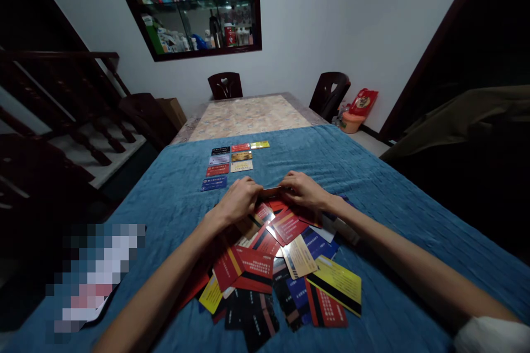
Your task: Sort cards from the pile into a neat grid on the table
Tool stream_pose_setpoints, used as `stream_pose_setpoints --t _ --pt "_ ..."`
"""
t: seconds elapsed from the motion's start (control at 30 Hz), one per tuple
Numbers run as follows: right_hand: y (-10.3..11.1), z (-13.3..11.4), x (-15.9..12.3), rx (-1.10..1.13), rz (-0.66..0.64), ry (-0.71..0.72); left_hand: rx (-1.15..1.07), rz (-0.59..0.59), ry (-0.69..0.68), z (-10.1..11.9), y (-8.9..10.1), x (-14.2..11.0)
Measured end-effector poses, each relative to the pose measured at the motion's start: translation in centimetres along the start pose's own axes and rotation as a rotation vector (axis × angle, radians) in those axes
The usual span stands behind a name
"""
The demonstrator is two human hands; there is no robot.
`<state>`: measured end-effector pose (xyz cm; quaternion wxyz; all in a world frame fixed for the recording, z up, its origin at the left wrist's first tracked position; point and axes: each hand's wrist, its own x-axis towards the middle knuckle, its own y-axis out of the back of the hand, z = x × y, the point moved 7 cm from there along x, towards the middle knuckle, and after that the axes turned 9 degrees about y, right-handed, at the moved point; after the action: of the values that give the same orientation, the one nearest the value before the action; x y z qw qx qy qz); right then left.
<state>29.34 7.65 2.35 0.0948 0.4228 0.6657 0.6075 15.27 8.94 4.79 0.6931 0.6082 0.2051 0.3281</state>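
Observation:
Both my hands meet at the far edge of a loose pile of plastic cards (285,265) on a blue cloth (372,193). My left hand (240,198) and my right hand (304,190) each pinch one end of a single card (271,192) held between them, fingers curled. The pile mixes red, yellow, blue and black cards overlapping each other. Beyond my hands, several cards lie face up in neat rows (232,162), in two columns with a third card at the top right.
Past the blue cloth is a bare marbled tabletop (248,116) with two dark chairs (226,85) behind it. A wall cabinet (194,5) holds bottles. A stair railing (62,105) stands left. A blurred patch sits at the lower left.

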Motion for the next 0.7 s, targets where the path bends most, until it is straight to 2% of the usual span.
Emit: stream_pose_setpoints --t 0.37,0.6,0.7 --pt "-0.7 0.5 -0.1 0.026 0.005 -0.052 -0.061 0.099 0.011 -1.1 -0.5 0.3" --pt "-0.9 0.7 -0.1 0.007 0.033 -0.040 -0.162 0.265 0.061 -1.6 0.0 0.3" --pt "-0.6 0.8 -0.2 0.044 0.085 -0.053 -0.215 0.293 0.086 -1.8 -0.1 0.3"
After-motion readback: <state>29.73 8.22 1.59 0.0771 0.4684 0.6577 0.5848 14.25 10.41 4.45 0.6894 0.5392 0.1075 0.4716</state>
